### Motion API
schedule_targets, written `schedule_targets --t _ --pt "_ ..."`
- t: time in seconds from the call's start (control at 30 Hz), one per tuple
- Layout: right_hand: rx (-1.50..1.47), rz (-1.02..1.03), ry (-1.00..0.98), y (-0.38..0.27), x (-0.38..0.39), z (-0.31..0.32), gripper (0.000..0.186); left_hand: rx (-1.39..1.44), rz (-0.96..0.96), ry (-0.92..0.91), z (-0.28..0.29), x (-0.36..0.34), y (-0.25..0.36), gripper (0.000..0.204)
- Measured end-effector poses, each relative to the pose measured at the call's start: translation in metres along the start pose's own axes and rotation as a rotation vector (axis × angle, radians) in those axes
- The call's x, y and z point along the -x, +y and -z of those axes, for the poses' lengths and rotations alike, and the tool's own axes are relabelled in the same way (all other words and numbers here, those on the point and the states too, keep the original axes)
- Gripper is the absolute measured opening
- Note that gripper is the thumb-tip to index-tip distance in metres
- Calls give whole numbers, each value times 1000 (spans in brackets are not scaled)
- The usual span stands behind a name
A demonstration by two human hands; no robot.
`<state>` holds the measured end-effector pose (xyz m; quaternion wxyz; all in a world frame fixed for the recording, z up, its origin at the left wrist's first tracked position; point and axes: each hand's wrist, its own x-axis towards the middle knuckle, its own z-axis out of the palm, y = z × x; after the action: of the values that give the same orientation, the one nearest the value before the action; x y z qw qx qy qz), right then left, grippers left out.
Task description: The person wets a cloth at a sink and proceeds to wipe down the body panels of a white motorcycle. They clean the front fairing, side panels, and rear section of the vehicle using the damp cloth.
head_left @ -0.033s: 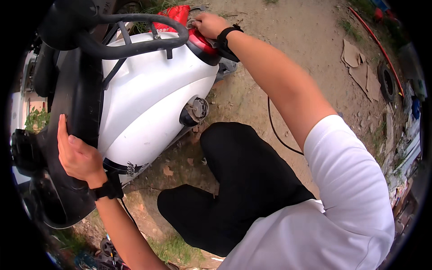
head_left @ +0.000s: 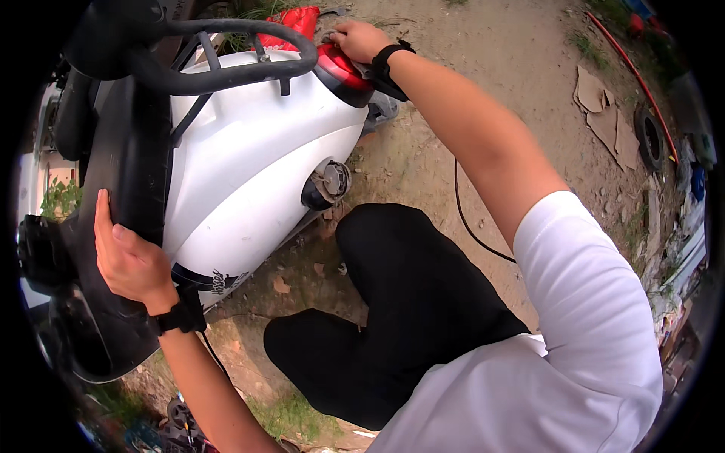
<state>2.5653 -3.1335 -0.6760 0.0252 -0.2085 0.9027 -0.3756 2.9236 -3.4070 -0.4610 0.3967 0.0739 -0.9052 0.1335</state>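
Observation:
A white scooter (head_left: 257,143) stands at the left, with a black seat (head_left: 140,181) and a black tubular grab rail (head_left: 226,83). My left hand (head_left: 132,260) lies on the seat, fingers stretched out and holding nothing. At the scooter's rear, my right hand (head_left: 364,41) is closed on a greyish cloth (head_left: 330,36), which shows only in part. It is at the far edge of the red tail light (head_left: 340,68). Below the light, a round turn signal (head_left: 332,180) sticks out from the side panel.
Behind the tail light is a red plastic bag (head_left: 291,26). Torn cardboard (head_left: 604,113), a tire (head_left: 649,140) and a long red pole (head_left: 634,75) lie on the dirt ground to the right. A black cable (head_left: 470,226) hangs beneath my right arm.
My right hand has shifted slightly to the right, and more of the red tail light shows. My left hand stays on the seat.

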Motion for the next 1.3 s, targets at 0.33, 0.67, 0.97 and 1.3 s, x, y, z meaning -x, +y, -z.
schedule_targets --t 0.33,0.67,0.97,1.3 --pt "-51 240 673 -18 171 -61 45 -8 34 -3 -2 2 4 54" --pt "206 706 129 66 232 -41 66 -12 40 14 -2 2 -1 57" --pt "272 1202 322 -59 165 -8 67 -2 52 20 -4 3 2 60" --pt "473 931 -34 52 201 37 69 -26 69 35 -1 4 -1 58"
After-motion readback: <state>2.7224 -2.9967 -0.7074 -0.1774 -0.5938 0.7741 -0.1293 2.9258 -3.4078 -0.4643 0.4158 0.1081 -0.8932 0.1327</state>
